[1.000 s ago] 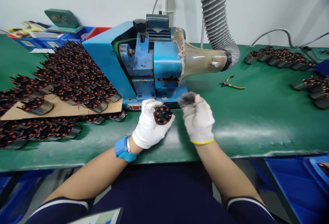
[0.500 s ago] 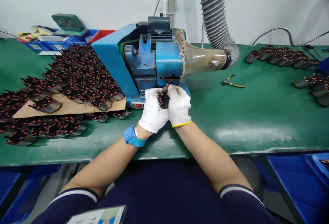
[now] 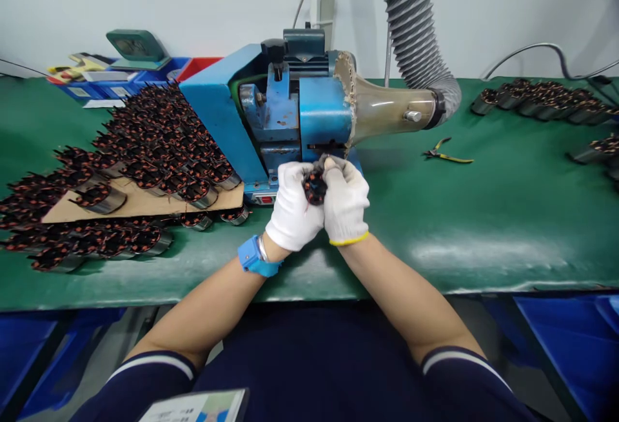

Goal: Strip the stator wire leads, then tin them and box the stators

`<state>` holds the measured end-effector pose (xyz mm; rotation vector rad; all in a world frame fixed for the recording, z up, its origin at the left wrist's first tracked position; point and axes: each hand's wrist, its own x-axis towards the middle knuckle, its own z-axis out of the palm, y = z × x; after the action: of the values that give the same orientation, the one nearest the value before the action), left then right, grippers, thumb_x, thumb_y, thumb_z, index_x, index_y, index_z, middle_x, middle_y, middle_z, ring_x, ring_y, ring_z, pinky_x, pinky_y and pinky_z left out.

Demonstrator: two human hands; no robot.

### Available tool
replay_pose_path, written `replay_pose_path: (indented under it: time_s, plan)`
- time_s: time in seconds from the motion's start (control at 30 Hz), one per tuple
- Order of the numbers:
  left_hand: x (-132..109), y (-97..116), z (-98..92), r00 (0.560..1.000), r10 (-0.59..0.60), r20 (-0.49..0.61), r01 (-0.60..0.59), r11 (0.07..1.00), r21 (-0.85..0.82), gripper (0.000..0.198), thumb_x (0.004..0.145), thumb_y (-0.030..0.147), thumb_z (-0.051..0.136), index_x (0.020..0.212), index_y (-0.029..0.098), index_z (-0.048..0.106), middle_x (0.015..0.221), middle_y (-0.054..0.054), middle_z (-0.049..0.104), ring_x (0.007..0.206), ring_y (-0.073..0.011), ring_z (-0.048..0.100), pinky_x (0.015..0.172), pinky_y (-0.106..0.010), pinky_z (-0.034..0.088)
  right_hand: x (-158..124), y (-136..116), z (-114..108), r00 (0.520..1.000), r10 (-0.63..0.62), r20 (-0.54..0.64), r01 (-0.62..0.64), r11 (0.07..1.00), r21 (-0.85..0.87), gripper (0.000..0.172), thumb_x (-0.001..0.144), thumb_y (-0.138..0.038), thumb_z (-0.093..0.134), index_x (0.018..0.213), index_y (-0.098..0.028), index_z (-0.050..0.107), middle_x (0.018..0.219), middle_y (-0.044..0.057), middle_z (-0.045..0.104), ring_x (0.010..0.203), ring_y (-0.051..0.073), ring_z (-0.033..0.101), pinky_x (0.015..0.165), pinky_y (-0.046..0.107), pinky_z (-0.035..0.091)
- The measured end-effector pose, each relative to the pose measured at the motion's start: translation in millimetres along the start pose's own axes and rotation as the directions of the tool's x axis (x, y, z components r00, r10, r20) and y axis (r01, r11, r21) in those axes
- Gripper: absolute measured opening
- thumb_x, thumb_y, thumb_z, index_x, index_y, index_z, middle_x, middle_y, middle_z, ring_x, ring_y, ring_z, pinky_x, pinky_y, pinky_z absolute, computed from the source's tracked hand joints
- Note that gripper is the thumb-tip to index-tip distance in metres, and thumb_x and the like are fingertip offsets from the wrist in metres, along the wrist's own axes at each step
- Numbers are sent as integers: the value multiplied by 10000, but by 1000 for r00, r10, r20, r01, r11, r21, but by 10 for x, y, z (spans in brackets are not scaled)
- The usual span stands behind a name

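Observation:
A wound motor stator (image 3: 314,189), dark with copper coils, is held between my two gloved hands in front of the blue machine (image 3: 325,109). My left hand (image 3: 295,206) wraps round its left side. On the other side my right hand (image 3: 346,199) is closed, its thumb and finger pinched together at the stator's top edge, close under the slot in the machine's housing. Whatever thin wire sits in that pinch is too small to make out. Both gloves are white with greyed fingertips, and they hide most of the stator's body.
Many stators (image 3: 159,131) crowd the left of the green table, some on a cardboard sheet (image 3: 140,200). Yellow-handled pliers (image 3: 447,153) lie to the right. More stators (image 3: 546,100) stand at the far right. A grey ribbed hose (image 3: 416,22) runs up from the machine's clear funnel (image 3: 387,110).
The whole view has shifted slightly, so the scene sits a little further right. Both hands keep their hold on the stator at the same place before the machine.

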<state>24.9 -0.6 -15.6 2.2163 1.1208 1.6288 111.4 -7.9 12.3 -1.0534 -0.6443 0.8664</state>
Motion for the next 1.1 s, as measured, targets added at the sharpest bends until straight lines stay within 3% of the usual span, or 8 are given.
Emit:
replay_pose_path:
  time_s: [0.13,0.27,0.33,0.43,0.53,0.7,0.83,1.1]
  plan:
    - [-146,-3,-117,991,136,14,-135,990,-44,477,733,255,696,1136,206,444,1059,-75,488,1005,-218,565,896,-407,523,-235,-45,-248,982,-130,135,155,968,-197,196,857,-349,580,875,-180,677,766,19,695,702,141,628,677,268,514]
    - [-161,-3,-158,991,134,-3,-134,990,-50,530,712,280,749,1132,213,434,1095,-93,512,1039,-233,578,912,-438,525,-181,-141,-477,899,-241,365,391,816,-425,279,891,-385,554,692,-206,635,688,10,610,676,138,554,712,274,468]
    - [-156,24,-143,996,94,3,-94,992,-86,540,724,289,757,1128,233,402,1110,-94,539,1061,-237,598,906,-443,535,-48,-195,-544,922,-152,357,297,868,-398,348,887,-425,561,616,-207,579,582,-11,537,579,126,505,634,272,455]
    - [-166,82,-109,999,-38,-12,36,985,-167,549,759,274,751,1128,253,346,1113,-82,578,1031,-205,642,893,-409,552,163,-224,-586,983,11,182,-3,999,-47,433,884,-526,524,580,-219,496,488,-48,453,473,111,468,563,278,475]
    - [-176,108,-96,991,-118,-60,107,981,-164,551,756,263,762,1120,247,350,1084,-61,592,986,-180,658,912,-389,545,206,-162,-548,993,115,38,-121,966,229,437,864,-580,522,612,-223,500,510,-56,501,502,114,536,634,317,544]
    - [-178,77,-116,997,-70,-21,69,997,-30,652,769,286,726,1305,183,369,1177,-129,580,1089,-240,629,976,-428,525,-99,-25,-319,976,32,214,-38,999,24,287,828,-435,644,957,-186,701,936,46,739,862,163,681,860,327,549]
    - [-181,54,-102,997,45,66,-49,998,49,596,765,229,684,1300,149,434,1222,-170,562,1178,-288,576,1012,-457,500,-140,-5,-191,983,65,175,-61,998,-26,179,790,-324,652,862,-170,708,788,17,731,728,134,648,723,267,547]
    - [-33,-2,46,998,-51,-33,53,997,57,578,704,192,707,1232,186,470,1149,-122,539,1086,-258,599,958,-428,525,166,17,17,994,105,14,-105,994,26,83,740,-250,639,736,-176,674,635,-34,670,622,104,602,646,238,529]
